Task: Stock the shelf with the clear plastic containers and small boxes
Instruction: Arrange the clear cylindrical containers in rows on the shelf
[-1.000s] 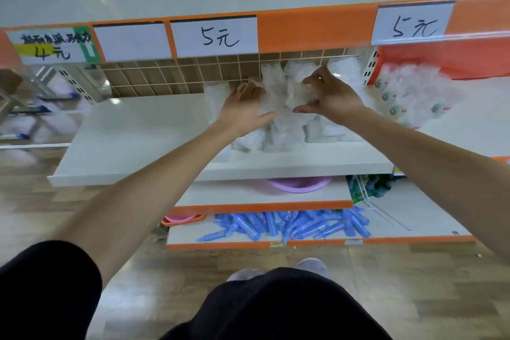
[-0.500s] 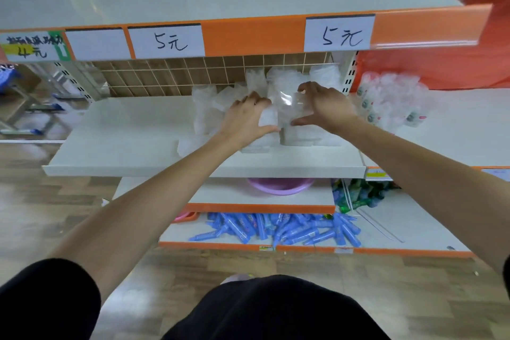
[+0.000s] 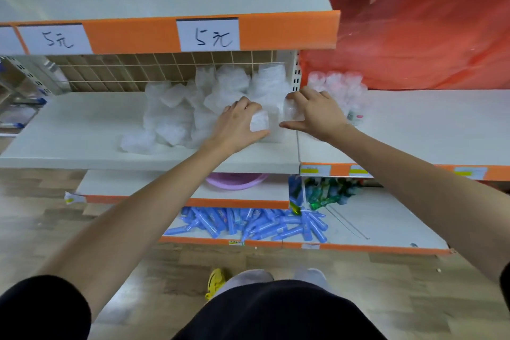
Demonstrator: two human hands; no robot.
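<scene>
Both arms reach forward, left hand (image 3: 237,125) and right hand (image 3: 317,116) close together, fingers curled in grips.

shelf (image 3: 82,130): white, left half bare | on it: clear containers (image 3: 176,116) heaped at right end against grid (image 3: 154,69) | right bay (image 3: 427,124): wrapped bottles (image 3: 342,85) at back-left corner | lower shelf (image 3: 132,185): purple basin (image 3: 237,181) | bottom shelf (image 3: 386,223): blue tubes (image 3: 248,225), scattered

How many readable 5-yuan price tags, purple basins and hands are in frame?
5-yuan price tags: 2
Purple basin: 1
Hands: 2, left hand and right hand, each gripping a clear container
Total: 5
</scene>
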